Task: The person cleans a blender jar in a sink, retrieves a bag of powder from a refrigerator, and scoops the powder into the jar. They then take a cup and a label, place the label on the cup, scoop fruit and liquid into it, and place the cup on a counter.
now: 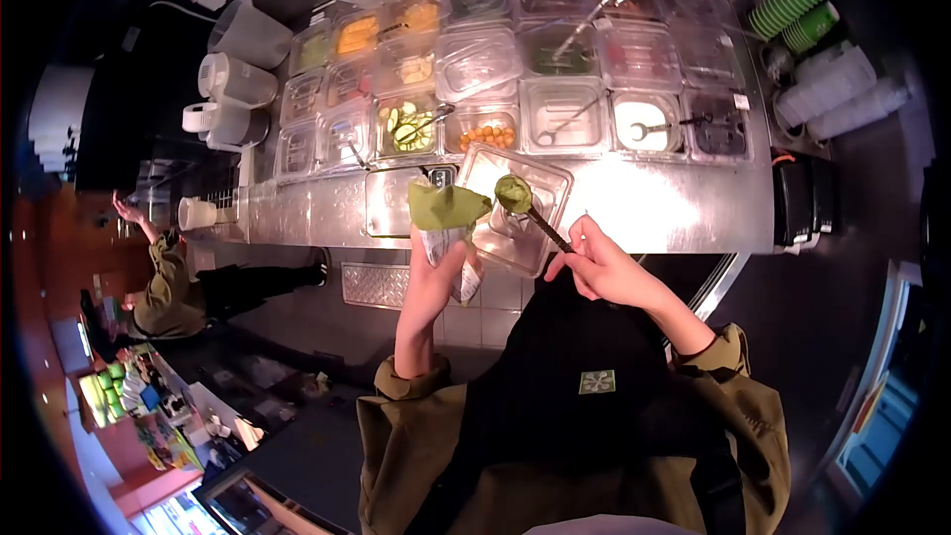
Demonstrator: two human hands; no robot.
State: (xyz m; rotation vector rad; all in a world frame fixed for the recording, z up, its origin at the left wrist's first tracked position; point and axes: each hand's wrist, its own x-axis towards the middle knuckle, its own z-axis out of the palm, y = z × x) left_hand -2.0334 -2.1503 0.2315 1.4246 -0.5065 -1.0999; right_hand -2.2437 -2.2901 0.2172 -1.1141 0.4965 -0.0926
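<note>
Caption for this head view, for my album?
Left hand holds a green wrap, right hand a scoop, beside food tubs.

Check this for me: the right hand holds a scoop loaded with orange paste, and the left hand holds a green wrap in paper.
One detail is wrong: the paste on the scoop is green, not orange. The head view shows it. The rest stands: the right hand holds the scoop, and the left hand holds the green wrap in paper.
</note>
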